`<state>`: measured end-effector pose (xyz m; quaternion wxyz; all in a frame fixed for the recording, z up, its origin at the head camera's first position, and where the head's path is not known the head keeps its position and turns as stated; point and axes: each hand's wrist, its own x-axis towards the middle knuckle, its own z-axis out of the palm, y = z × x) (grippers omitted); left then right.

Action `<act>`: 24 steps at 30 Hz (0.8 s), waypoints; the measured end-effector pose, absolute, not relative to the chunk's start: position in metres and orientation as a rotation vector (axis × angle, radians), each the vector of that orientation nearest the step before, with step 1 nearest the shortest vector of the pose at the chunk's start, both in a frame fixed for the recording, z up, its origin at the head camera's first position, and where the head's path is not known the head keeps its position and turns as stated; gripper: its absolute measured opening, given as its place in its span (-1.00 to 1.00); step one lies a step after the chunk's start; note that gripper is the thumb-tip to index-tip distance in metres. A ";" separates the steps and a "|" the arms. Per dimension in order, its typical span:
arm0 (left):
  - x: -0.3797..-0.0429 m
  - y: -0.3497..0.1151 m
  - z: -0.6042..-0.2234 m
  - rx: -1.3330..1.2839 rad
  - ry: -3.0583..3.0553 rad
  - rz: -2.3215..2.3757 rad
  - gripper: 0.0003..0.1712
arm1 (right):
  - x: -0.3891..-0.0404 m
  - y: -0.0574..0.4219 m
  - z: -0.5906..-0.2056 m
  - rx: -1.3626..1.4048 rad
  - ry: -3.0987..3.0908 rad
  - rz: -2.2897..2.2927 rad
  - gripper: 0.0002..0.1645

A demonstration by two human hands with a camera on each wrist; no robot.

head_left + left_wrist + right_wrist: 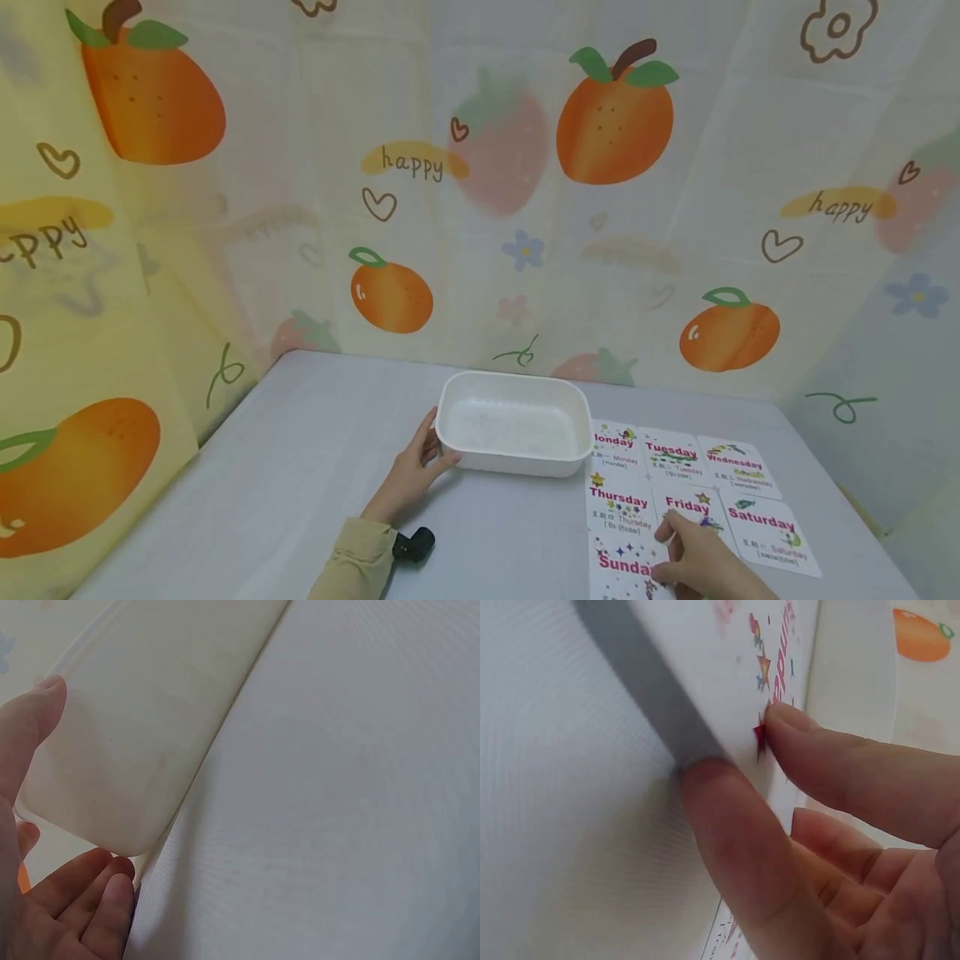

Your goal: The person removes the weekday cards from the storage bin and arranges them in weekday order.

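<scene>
A white plastic basin [517,463] stands on the table, nothing seen inside it. My left hand [417,463] holds its near left corner, thumb on the front wall and the other fingers around the side; the left wrist view shows the thumb against the basin wall [150,727]. My right hand [701,557] pinches the right edge of the Sunday card [617,552], thumb on the printed face and index finger at the edge, as the right wrist view shows on the card [705,667]. Part of that card lies behind the fingers.
Above the Sunday card lie the Monday [613,454], Tuesday [669,468], Wednesday [742,477], Thursday [621,512], Friday [686,493] and Saturday [772,537] cards, in rows right of the basin. A fruit-printed curtain [480,208] hangs behind the grey-white table [300,467].
</scene>
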<state>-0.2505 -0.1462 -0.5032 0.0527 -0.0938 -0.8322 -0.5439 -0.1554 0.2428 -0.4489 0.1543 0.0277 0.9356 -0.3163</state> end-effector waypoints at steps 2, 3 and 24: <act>-0.250 -0.146 -0.503 -0.288 -2.528 -1.655 0.05 | -0.157 0.243 -0.450 0.083 2.675 -0.882 -0.56; -0.250 -0.146 -0.504 -0.289 -2.526 -1.658 0.05 | -0.157 0.243 -0.451 0.082 2.675 -0.868 -0.56; -0.252 -0.147 -0.506 -0.330 -2.506 -1.663 0.02 | -0.157 0.241 -0.454 0.056 2.708 -0.839 -0.58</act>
